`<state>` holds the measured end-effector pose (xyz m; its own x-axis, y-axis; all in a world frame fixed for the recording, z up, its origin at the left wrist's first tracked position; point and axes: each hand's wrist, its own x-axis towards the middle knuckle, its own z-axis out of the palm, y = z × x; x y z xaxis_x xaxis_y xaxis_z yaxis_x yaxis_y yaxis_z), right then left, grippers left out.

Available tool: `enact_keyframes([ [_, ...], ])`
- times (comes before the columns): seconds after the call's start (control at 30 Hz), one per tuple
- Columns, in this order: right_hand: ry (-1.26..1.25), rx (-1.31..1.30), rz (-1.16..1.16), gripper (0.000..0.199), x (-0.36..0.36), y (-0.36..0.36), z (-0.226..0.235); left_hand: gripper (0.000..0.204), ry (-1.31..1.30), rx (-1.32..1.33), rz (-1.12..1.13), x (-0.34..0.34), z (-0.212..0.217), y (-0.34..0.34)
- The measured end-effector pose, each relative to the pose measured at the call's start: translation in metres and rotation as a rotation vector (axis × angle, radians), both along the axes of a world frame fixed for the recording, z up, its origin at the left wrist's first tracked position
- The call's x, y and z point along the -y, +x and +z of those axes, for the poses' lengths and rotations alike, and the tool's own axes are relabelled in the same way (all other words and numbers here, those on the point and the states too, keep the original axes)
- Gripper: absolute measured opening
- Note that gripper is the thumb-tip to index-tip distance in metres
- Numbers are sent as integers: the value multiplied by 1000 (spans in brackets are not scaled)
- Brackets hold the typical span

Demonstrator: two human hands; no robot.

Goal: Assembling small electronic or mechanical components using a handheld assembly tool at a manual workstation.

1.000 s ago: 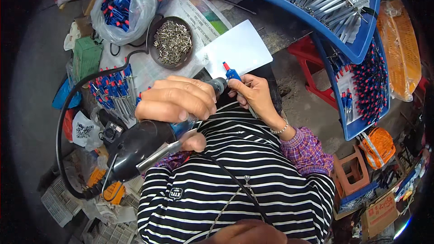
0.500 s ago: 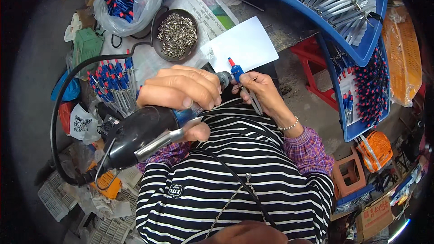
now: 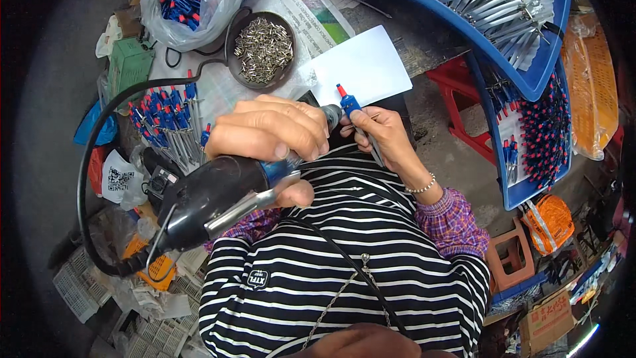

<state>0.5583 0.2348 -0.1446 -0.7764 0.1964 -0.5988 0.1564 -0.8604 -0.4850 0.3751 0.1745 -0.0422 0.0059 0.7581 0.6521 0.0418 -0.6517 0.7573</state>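
My left hand (image 3: 268, 131) wraps round a black corded electric screwdriver (image 3: 212, 192) with a metal lever along its side. The nose of the screwdriver (image 3: 331, 115) meets the side of a small blue plastic piece with a red tip (image 3: 348, 101). My right hand (image 3: 384, 134) pinches that piece between thumb and fingers, its thin metal strips pointing down toward my striped top. The exact contact of the bit is hidden behind the nose and fingers. Left of my left hand lies a bunch of similar blue-and-red pieces with metal strips (image 3: 169, 119).
A round dish of small metal screws or rivets (image 3: 262, 51) stands beyond my left hand, beside a plastic bag of blue-and-red parts (image 3: 192, 6). White paper (image 3: 361, 66) lies ahead. Blue trays (image 3: 563, 6) hold metal strips and finished-looking pieces at right. The cord (image 3: 83, 179) loops at left.
Both hands keep their grips and have hardly moved. The blue piece's metal strips, spread apart earlier, now appear closer together. The whole view has shifted slightly.
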Motion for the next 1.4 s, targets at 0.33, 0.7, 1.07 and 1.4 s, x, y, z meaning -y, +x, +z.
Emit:
enact_keyframes([
  [0.33,-31,1,-40,27,4,-2,1,48,54,30,3,-8,3,10],
  [0.7,-84,8,-24,22,5,-2,0,48,-10,-5,-2,-15,11,19],
  [1.07,-138,-147,26,46,7,17,18,45,25,5,33,3,16,-1],
  [1.4,-259,-267,-167,48,26,13,42,42,-55,253,66,43,21,-11],
])
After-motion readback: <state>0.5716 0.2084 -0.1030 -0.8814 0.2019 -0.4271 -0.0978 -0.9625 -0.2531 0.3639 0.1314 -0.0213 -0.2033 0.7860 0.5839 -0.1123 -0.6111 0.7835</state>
